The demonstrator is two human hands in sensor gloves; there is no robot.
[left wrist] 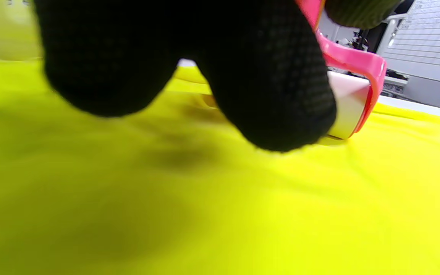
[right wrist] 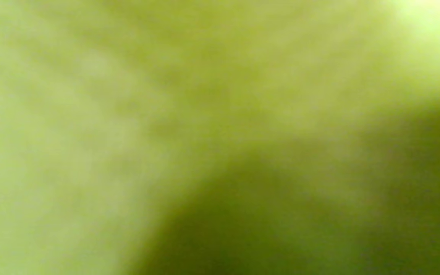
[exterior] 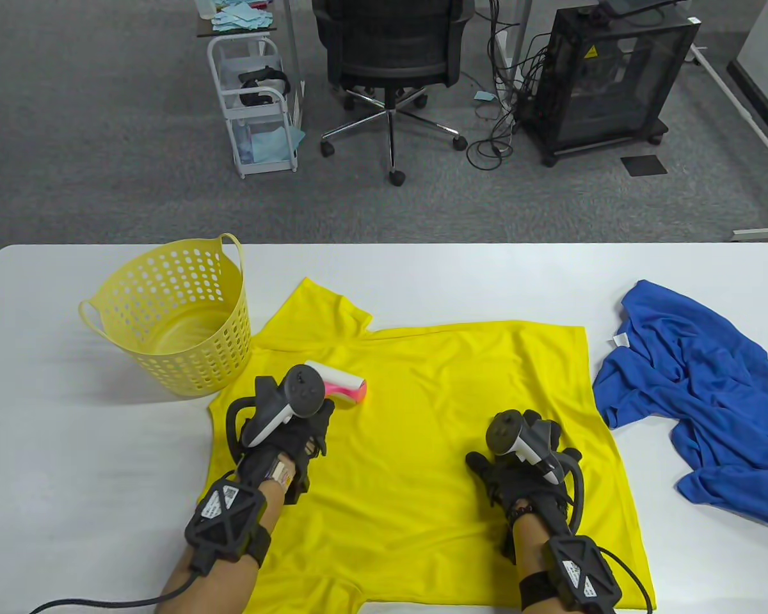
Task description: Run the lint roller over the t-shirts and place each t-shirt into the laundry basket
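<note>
While the left hand (exterior: 294, 435) reaches forward over the yellow t-shirt (exterior: 422, 448), its grip is closed around the handle of the pink-and-white lint roller (exterior: 342, 384), whose white roll lies on the fabric near the shirt's upper left part. In the left wrist view the gloved fingers (left wrist: 269, 95) curl down in front of the roller (left wrist: 351, 95), and the roll touches the cloth. The right hand (exterior: 518, 473) rests palm down on the shirt's right half, fingers spread and straight, grasping nothing; its wrist camera shows only blurred yellow fabric.

The yellow laundry basket (exterior: 173, 313) stands upright on the white surface (exterior: 70, 448) just beside the shirt's left sleeve, and no clothing shows inside it. A blue t-shirt (exterior: 691, 390) lies crumpled at the right, just beside the yellow shirt's right edge.

The yellow shirt lies spread flat, its hem running off the surface's near edge. Bare surface stretches to the left of the left forearm and along the far edge behind the shirts. Beyond the surface stand an office chair (exterior: 390, 57) and a white trolley (exterior: 256, 102) on grey carpet.
</note>
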